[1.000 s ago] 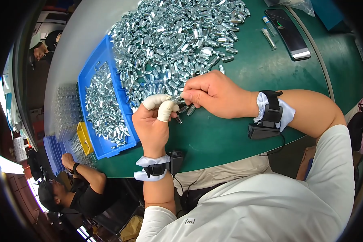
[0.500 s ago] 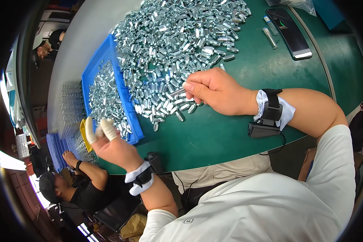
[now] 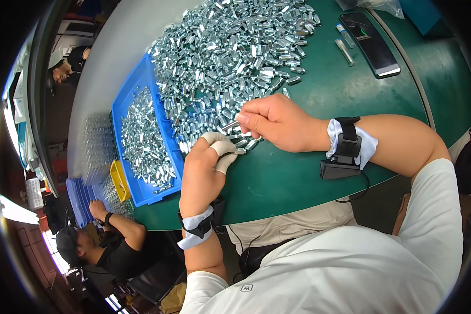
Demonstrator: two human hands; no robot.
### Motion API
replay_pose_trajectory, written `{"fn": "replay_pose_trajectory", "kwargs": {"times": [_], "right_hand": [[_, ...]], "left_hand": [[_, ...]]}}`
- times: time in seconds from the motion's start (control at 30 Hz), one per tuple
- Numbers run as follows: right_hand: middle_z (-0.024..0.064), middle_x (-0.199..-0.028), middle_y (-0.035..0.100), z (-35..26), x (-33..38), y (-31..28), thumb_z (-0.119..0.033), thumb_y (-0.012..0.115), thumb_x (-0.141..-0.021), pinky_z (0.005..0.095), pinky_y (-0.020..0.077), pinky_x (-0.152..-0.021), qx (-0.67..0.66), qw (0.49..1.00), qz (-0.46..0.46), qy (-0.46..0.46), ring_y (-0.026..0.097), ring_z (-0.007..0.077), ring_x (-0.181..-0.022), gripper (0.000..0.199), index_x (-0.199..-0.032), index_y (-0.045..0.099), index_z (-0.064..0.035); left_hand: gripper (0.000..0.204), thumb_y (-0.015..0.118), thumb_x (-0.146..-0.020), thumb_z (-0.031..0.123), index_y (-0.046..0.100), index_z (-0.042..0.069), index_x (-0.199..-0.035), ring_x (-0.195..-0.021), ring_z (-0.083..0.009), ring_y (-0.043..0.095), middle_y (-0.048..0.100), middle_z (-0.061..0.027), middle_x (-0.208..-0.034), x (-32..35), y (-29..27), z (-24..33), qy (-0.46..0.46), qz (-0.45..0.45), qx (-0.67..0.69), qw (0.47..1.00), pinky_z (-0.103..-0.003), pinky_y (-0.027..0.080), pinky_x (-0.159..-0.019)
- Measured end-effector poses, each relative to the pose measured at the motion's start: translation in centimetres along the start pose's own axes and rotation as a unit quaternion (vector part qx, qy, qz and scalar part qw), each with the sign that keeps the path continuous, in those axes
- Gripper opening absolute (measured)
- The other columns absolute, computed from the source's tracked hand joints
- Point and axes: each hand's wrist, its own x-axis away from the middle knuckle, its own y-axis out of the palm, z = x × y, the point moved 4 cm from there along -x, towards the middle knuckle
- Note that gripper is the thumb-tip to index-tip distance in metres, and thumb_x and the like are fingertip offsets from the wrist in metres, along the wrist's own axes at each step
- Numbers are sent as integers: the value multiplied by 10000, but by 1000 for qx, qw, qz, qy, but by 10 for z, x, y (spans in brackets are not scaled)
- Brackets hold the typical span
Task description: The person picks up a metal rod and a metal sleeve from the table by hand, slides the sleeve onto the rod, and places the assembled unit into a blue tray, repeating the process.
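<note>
A large heap of shiny long hex nuts (image 3: pixel 235 57) covers the back of the green table. My right hand (image 3: pixel 282 123) hovers at the heap's front edge, thumb and fingers pinching a thin metal rod (image 3: pixel 228 126) that points left. Just left of it, my left hand (image 3: pixel 204 167) reaches down to the near edge of the heap, with pale finger cots on several fingers. Its fingertips close on a long hex nut (image 3: pixel 239 152), partly hidden by the fingers. Left of this hand stands a blue tray (image 3: pixel 157 197) with many more of the nuts.
A phone (image 3: pixel 371 44) and two small tubes (image 3: pixel 344 52) lie at the right rear. A yellow bin (image 3: pixel 120 181), clear stacked racks (image 3: pixel 97 146) and blue-violet trays (image 3: pixel 80 201) stand at the left. Beyond them, a person in black (image 3: pixel 115 246) sits at the table's left end.
My left hand has moved right from over the blue tray to the heap's front edge, and its fingers have closed on a nut. My right hand keeps the rod, almost still.
</note>
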Motion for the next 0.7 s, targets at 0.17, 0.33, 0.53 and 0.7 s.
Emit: {"fn": "replay_pose_trajectory", "kwargs": {"times": [0.17, 0.33, 0.53, 0.7], "right_hand": [[-11, -664, 557, -2, 2, -2, -252, 490, -1025, 229, 417, -558, -58, 997, 31, 27, 491, 49, -610, 330, -816, 612, -28], [-12, -659, 554, -5, 4, -1, -249, 485, -1027, 224, 415, -553, -50, 998, 23, 28, 489, 45, -606, 331, -814, 612, -29], [-12, -670, 560, -2, 2, 0, -250, 485, -1027, 221, 423, -556, -22, 999, 5, 32, 504, 46, -611, 333, -818, 613, -25], [-8, -689, 566, -2, 0, -1, -248, 487, -1027, 224, 429, -563, -31, 999, 15, 26, 509, 50, -617, 332, -823, 614, -19]], "left_hand": [[161, 678, -863, 7, 662, 2, -1022, -772, -155, 602, 647, -66, -958, -4, -12, -10, -116, 129, 304, 937, -310, 474, -668], [170, 605, -947, 97, 625, -23, -1065, -762, -143, 573, 636, -52, -933, -12, -15, -24, -135, 237, 574, 772, -267, 451, -674], [233, 530, -1011, 179, 621, -9, -1115, -729, -129, 546, 632, -65, -925, -6, 11, -48, -79, 190, 740, 641, -249, 434, -654], [248, 505, -1024, 175, 619, -4, -1152, -730, -119, 544, 629, -64, -944, -7, 6, -29, -168, 273, 631, 706, -249, 446, -653]]}}
